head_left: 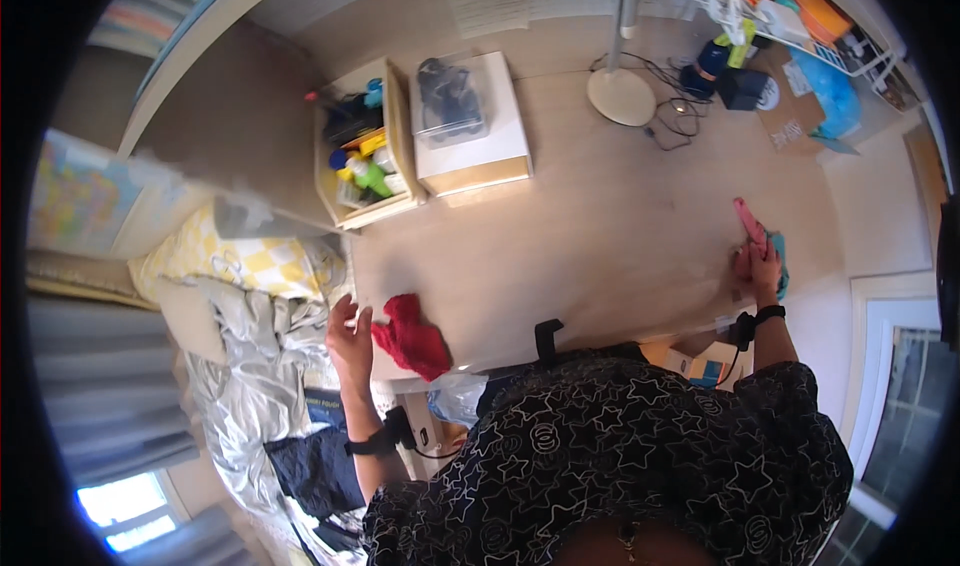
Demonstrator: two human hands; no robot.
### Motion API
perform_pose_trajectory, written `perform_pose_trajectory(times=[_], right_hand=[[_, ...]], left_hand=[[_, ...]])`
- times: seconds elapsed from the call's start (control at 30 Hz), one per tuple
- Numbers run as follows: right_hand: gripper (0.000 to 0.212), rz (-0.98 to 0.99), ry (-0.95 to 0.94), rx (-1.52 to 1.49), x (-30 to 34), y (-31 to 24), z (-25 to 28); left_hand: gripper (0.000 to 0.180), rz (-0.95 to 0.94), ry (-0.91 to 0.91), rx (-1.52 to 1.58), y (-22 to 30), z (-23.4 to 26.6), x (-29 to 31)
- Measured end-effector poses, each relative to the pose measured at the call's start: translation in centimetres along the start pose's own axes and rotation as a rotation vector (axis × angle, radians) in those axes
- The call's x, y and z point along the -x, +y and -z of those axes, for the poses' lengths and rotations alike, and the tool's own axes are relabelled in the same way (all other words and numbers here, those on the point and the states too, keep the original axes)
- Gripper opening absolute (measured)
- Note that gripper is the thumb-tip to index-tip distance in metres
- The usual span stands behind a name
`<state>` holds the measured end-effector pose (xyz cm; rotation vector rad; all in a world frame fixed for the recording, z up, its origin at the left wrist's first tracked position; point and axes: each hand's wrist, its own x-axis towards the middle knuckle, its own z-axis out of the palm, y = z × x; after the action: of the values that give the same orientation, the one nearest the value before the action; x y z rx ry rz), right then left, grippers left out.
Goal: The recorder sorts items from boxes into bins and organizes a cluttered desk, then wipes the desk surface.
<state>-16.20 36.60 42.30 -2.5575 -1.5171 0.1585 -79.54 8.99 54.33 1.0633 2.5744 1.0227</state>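
Observation:
My left hand [350, 342] is raised at the left end of the desk, fingers apart and slightly curled, with nothing in it. Just to its right lies a crumpled red cloth [416, 340], close to the desk's front edge. At the far right of the desk, my right hand [765, 264] closes over a pink cloth [747, 220]. One end of that cloth sticks out beyond the fingers. A teal cloth [781, 258] shows along the right side of the same hand; whether the fingers hold it too is unclear.
Behind stand a wooden bin [405, 156] of small items and a white box [505, 116] bearing a clear container [450, 106]. A lamp base [621, 97] and tangled cables [680, 121] are further right, near a cardboard box [790, 106]. A bed with silvery covers [240, 366] adjoins the left.

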Motion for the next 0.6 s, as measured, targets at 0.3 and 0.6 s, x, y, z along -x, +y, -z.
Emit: perform_pose_trajectory(times=[0.3, 0.6], right_hand=[[0.067, -0.11, 0.104, 0.083, 1.4, -2.7, -1.7], [0.061, -0.019, 0.208, 0.04, 2.4, -2.3, -1.7]], left_hand=[[0.033, -0.512, 0.108, -0.239, 6.0, -1.3, -15.2], [0.049, -0.502, -0.192, -0.278, 9.8, -3.9, -26.9]])
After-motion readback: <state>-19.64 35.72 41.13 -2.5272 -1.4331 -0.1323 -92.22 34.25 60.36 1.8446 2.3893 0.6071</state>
